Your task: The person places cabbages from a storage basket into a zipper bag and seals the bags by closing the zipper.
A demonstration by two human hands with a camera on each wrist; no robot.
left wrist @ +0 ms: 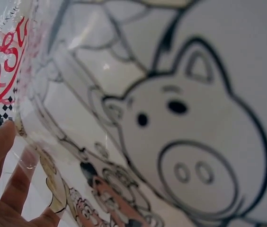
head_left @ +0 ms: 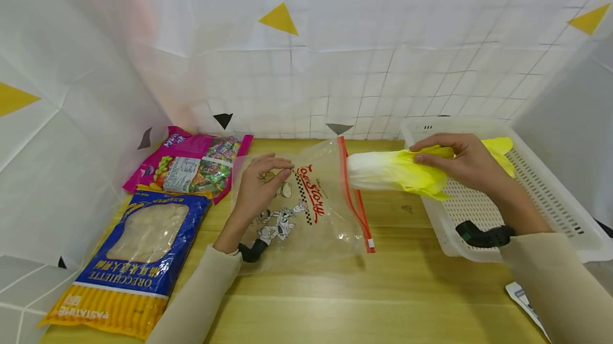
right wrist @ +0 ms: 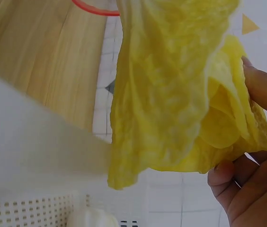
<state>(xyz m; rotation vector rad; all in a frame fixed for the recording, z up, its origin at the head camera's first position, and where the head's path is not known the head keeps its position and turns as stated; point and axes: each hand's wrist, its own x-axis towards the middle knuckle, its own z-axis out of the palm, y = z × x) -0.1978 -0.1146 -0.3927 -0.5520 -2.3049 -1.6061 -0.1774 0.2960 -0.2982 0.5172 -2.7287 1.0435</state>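
A clear zip bag [head_left: 330,232] with a red zip edge and "Toy Story" print spreads over the middle of the table. My left hand [head_left: 261,184] pinches its plastic between thumb and fingers; in the left wrist view, some fingers [left wrist: 17,189] show through the film. My right hand [head_left: 462,160] grips a yellow-and-white napa cabbage [head_left: 383,171] by its leafy end. The cabbage lies sideways, white base toward the left, at the bag's red zip mouth. Close up in the right wrist view, its yellow leaves [right wrist: 171,94] hang between thumb and fingers.
A white perforated basket [head_left: 565,189] stands at right; yellow leaves [head_left: 500,149] show over it behind my right hand. At left lie a pink candy bag [head_left: 191,168] and a blue-and-yellow orecchiette pasta bag [head_left: 129,264]. A white packet [head_left: 524,301] is partly hidden by my right sleeve.
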